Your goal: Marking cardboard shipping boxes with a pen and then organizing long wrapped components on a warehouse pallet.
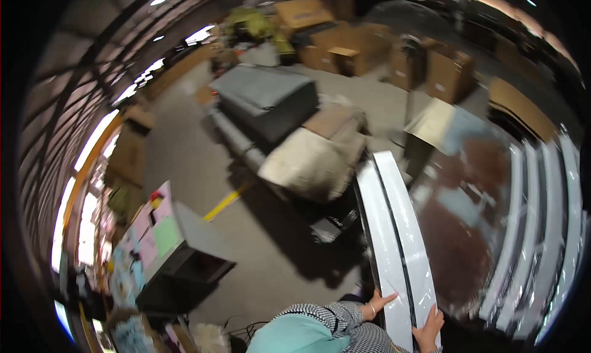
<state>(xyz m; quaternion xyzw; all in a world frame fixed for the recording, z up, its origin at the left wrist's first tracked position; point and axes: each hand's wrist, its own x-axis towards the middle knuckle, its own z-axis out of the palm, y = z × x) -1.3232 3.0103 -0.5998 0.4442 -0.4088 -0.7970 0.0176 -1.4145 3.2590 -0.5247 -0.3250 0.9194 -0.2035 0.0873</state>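
Observation:
Two long, glossy white panels (403,248) lie side by side, with a dark gap between them, running away from me. My left hand (380,302) grips the outer edge of the left panel, thumb on its top face and the other fingers mostly hidden by the edge. On the outer edge of the right panel, my right hand (430,329) is closed around the near part, fingers over the side. A checked sleeve (351,316) covers my left arm, and teal cloth (295,334) shows at the lower edge. What supports the panels underneath is mostly hidden.
Several more white strips (529,230) line the right side, beside a brown-stained table (468,211). Ahead stand a cart with a grey box (265,94) and a beige cloth-covered bundle (314,156). Cardboard boxes (449,76) stand farther back. A desk (203,230) is at left.

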